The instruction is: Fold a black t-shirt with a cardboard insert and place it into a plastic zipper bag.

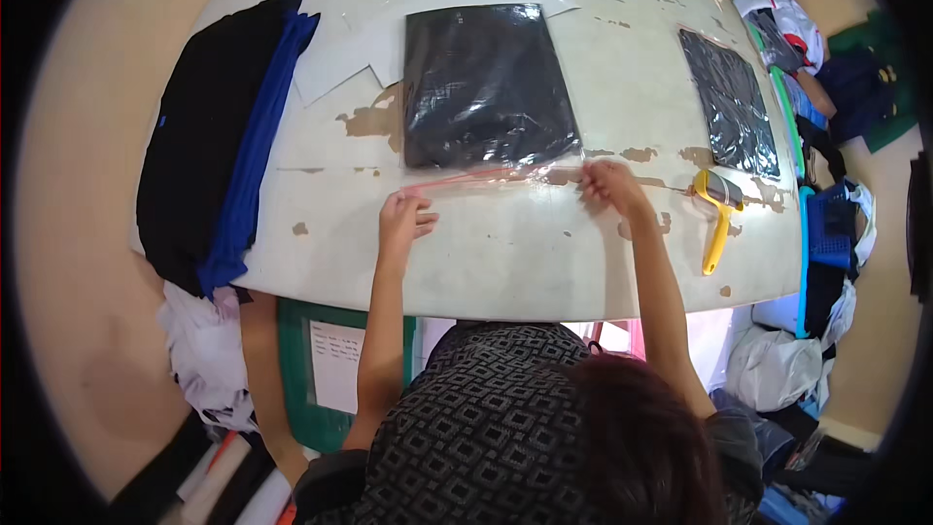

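Observation:
A folded black garment in a clear plastic bag (485,87) lies flat on the worn white table (496,255) in front of me. The bag's near edge carries a thin red strip along its flap. My left hand (403,219) pinches the left corner of that flap between thumb and fingers. At the opposite corner, my right hand (611,186) has its fingertips closed on the flap's edge. The flap stretches between both hands, with the garment lying beyond it.
Folded black and blue cloth (219,138) is piled at the left. To the right are a yellow-handled lint roller (718,222) and another bagged dark garment (731,102). White sheets (350,51) lie behind the bag. A blue basket (831,233) stands past the table's right edge.

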`<state>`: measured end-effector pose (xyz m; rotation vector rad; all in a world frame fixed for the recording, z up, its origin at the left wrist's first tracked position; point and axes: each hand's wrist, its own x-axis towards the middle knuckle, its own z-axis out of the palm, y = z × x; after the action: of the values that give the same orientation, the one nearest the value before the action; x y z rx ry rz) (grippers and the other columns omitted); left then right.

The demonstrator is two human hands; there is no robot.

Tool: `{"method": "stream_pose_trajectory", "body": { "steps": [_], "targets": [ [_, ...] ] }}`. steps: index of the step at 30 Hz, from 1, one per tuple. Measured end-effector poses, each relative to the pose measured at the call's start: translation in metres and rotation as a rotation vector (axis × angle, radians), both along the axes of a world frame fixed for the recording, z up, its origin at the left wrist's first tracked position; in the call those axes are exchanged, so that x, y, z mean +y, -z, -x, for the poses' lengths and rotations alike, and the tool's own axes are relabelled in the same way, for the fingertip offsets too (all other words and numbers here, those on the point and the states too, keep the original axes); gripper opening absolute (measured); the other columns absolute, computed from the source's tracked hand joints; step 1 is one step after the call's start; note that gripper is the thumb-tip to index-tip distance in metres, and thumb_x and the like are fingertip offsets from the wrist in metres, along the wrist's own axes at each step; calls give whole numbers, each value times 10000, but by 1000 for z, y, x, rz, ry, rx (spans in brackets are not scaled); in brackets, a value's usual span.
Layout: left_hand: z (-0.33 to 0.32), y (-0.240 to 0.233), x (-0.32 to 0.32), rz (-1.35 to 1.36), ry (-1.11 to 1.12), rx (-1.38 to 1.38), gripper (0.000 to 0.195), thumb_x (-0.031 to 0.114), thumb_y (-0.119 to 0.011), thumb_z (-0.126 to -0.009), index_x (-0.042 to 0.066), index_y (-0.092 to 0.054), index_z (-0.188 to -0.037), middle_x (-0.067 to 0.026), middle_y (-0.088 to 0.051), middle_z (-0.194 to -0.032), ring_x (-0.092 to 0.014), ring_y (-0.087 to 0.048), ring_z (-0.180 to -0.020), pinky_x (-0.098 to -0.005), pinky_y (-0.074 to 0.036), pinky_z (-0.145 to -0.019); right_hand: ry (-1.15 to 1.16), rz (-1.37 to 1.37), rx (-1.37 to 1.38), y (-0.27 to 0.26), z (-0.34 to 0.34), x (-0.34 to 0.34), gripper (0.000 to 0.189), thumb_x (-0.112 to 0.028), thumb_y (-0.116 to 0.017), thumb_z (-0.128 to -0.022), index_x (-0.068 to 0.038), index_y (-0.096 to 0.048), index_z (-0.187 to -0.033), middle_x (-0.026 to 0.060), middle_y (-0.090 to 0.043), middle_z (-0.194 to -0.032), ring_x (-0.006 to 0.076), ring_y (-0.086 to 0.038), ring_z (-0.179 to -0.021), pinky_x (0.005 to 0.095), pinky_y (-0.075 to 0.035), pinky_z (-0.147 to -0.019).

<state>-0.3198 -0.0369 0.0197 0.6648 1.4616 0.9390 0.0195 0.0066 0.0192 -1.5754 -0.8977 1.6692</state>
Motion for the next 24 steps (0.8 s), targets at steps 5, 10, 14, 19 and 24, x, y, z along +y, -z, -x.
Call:
{"method": "stream_pose_trajectory", "body": {
  "steps": [5, 10, 14, 19, 24],
  "targets": [
    [8, -1, -52, 20, -177, -66, 312, 286, -499, -853, 31, -451, -1027, -109, -554, -935, -183, -582, -784, -291, -486, -679, -422, 225, 237, -7, 67, -78, 221, -183, -456, -876, 17, -530, -932, 101, -613, -794, 176, -629, -685, 298, -548, -579],
    [-18, 5, -120, -43, -225, -153, 262, 196, -496, -858, 44, -407, -1053, -91, -515, -958, -169, -557, -790, -301, -480, -691, -596, 360, 264, 1, 114, -142, 219, -232, -491, -870, -18, -528, -847, 24, -549, -637, 96, -530, -503, 198, -436, -438],
    [-57, 9, -162, -25, -358, -146, 320, 135, -569, -809, 34, -391, -1055, -86, -468, -944, -171, -541, -819, -291, -477, -701, -716, 317, 253, 6, 116, -157, 215, -242, -487, -872, -32, -520, -844, 15, -520, -607, 84, -490, -472, 201, -403, -415],
    [-85, 15, -183, 114, -264, -307, 157, 138, -582, -812, 43, -517, -918, -64, -544, -855, -129, -553, -793, -233, -467, -678, -725, 244, 292, 10, 108, -159, 186, -219, -503, -864, -47, -527, -797, -2, -486, -562, 68, -461, -455, 194, -366, -395],
    [-97, 18, -181, -1, -368, -361, 157, 109, -570, -818, -17, -550, -909, -65, -598, -850, -126, -589, -766, -229, -475, -692, -637, 201, 302, 15, 110, -162, 186, -220, -527, -852, -75, -518, -735, -26, -470, -536, 46, -421, -419, 174, -325, -391]
  ]
}}
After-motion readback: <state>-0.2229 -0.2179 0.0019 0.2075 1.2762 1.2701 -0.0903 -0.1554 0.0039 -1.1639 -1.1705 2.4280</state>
